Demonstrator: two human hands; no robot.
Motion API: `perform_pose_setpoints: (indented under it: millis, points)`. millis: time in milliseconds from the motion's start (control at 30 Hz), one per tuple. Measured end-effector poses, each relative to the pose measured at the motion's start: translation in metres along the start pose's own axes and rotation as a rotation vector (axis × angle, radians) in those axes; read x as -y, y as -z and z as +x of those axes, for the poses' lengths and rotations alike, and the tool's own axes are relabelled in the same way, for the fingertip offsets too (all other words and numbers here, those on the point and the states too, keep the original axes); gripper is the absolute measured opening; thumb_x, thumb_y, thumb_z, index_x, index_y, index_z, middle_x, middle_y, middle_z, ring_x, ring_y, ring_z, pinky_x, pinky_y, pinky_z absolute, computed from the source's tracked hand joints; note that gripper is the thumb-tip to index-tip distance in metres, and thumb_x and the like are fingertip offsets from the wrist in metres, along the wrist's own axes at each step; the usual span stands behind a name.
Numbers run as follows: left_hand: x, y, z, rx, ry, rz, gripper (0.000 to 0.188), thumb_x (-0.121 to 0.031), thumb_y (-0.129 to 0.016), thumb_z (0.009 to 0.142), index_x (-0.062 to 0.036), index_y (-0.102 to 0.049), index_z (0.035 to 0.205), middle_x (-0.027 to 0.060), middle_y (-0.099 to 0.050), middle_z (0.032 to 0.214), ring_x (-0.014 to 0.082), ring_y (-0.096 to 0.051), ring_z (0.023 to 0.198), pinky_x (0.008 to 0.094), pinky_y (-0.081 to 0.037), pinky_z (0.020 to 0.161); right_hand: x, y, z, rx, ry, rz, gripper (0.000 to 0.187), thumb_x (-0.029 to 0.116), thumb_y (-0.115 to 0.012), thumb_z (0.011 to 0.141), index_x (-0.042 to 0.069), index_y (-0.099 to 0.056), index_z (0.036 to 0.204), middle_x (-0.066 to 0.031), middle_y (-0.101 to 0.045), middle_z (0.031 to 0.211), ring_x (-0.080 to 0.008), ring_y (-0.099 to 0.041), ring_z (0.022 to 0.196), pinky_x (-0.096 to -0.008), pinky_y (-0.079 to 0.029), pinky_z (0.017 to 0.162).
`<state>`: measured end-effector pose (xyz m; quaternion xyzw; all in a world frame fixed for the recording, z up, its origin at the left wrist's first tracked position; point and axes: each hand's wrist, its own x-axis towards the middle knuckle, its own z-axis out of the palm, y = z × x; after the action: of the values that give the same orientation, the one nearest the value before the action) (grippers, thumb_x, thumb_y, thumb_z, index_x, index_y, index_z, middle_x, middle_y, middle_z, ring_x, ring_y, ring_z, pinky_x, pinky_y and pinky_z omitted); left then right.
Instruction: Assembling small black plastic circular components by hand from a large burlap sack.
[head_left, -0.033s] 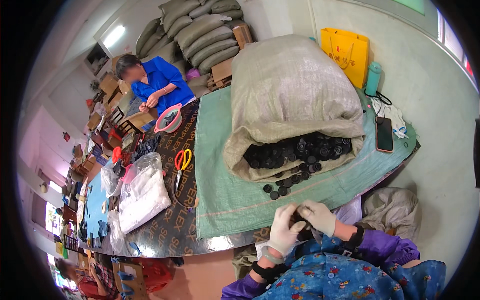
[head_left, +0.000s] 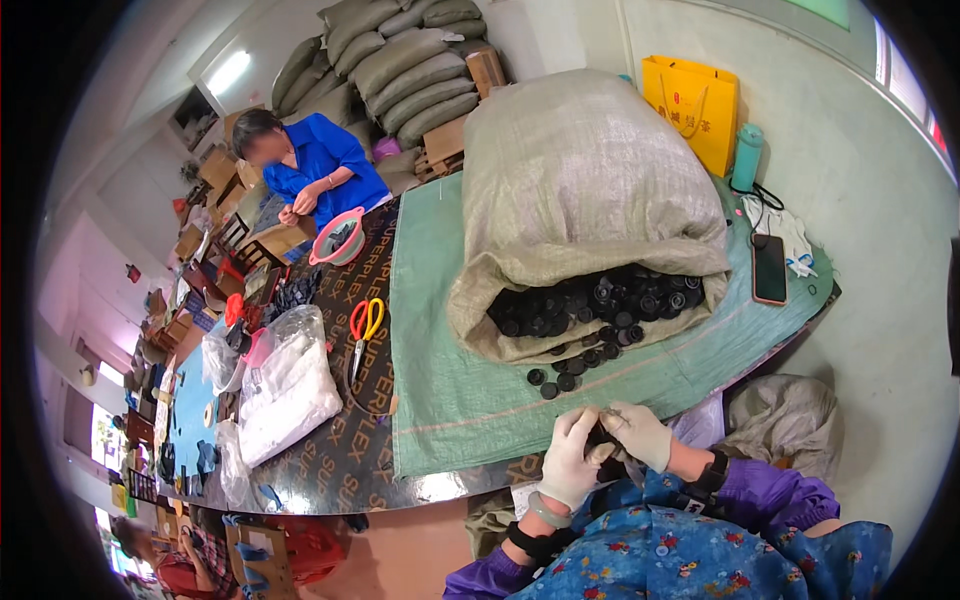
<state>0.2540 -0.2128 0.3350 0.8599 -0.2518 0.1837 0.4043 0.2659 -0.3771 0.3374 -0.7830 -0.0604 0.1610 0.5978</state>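
My left hand (head_left: pixel 568 462) and my right hand (head_left: pixel 640 434), both in white gloves, meet just off the near edge of the green woven sheet (head_left: pixel 440 390). Their fingers are closed around a small black part (head_left: pixel 599 437), mostly hidden by the gloves. Beyond them, a large woven sack (head_left: pixel 590 170) lies on its side with its mouth towards me. Many round black caps (head_left: pixel 600 296) fill that mouth. Several loose caps (head_left: pixel 550 391) have spilled onto the sheet, just past my fingertips.
Yellow-handled scissors (head_left: pixel 364 325) and clear bags of white material (head_left: pixel 290 390) lie left on the dark table. A phone (head_left: pixel 769 268), a teal bottle (head_left: pixel 747 157) and a yellow paper bag (head_left: pixel 690 110) are at right. Across the table a person in blue (head_left: pixel 325 165) works beside a pink basin (head_left: pixel 338 238).
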Motion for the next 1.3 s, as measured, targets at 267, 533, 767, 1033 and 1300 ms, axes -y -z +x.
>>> perform_pose_setpoints:
  millis: [267, 533, 767, 1033, 1300]
  points:
    - [0.009, -0.005, -0.007, -0.025, 0.124, -0.112, 0.056, -0.026, -0.066, 0.089, -0.0023, -0.041, 0.132, 0.0057, -0.056, 0.105, 0.0102, -0.054, 0.075, 0.0240, -0.047, 0.067, 0.002, -0.008, -0.003, -0.112, 0.140, -0.266, 0.033, 0.039, -0.051, 0.093, 0.008, -0.059, 0.101, -0.0162, -0.065, 0.089, -0.0369, -0.062, 0.087, -0.0429, -0.050, 0.074]
    - [0.010, 0.000, -0.009, 0.071, 0.196, -0.035, 0.065, -0.028, -0.074, 0.081, -0.0031, -0.041, 0.131, 0.0089, -0.056, 0.108, 0.0175, -0.058, 0.087, 0.0303, -0.051, 0.071, 0.003, -0.007, 0.008, 0.046, -0.138, 0.117, 0.036, 0.040, -0.049, 0.095, 0.005, -0.060, 0.101, -0.0115, -0.058, 0.068, -0.0177, -0.056, 0.053, -0.0308, -0.045, 0.052]
    - [0.050, 0.029, 0.021, -0.063, 0.629, -0.767, 0.021, 0.000, -0.048, 0.088, -0.0019, -0.049, 0.108, 0.0081, -0.054, 0.095, 0.0185, -0.057, 0.088, 0.0310, -0.049, 0.080, 0.011, -0.009, 0.051, -0.098, 0.343, -0.650, 0.026, 0.024, -0.055, 0.088, 0.010, -0.057, 0.110, -0.0091, -0.057, 0.106, -0.0324, -0.059, 0.093, -0.0397, -0.051, 0.072]
    - [0.115, 0.006, 0.120, 0.118, 0.191, 0.309, 0.031, -0.015, -0.059, 0.083, -0.0102, -0.060, 0.114, 0.0113, -0.058, 0.117, 0.0321, -0.059, 0.101, 0.0414, -0.049, 0.083, 0.005, -0.014, 0.078, -0.003, 0.394, -1.049, 0.017, 0.015, -0.058, 0.081, 0.007, -0.057, 0.096, -0.0114, -0.056, 0.094, -0.0292, -0.062, 0.089, -0.0403, -0.052, 0.073]
    - [0.105, -0.003, 0.136, 0.384, 0.419, 0.553, 0.033, -0.019, -0.064, 0.082, -0.0107, -0.056, 0.113, 0.0135, -0.052, 0.119, 0.0355, -0.059, 0.100, 0.0439, -0.050, 0.080, -0.012, 0.016, 0.039, -0.099, 0.402, -0.971, 0.020, 0.016, -0.061, 0.078, 0.008, -0.058, 0.096, -0.0122, -0.056, 0.096, -0.0313, -0.060, 0.088, -0.0418, -0.051, 0.074]
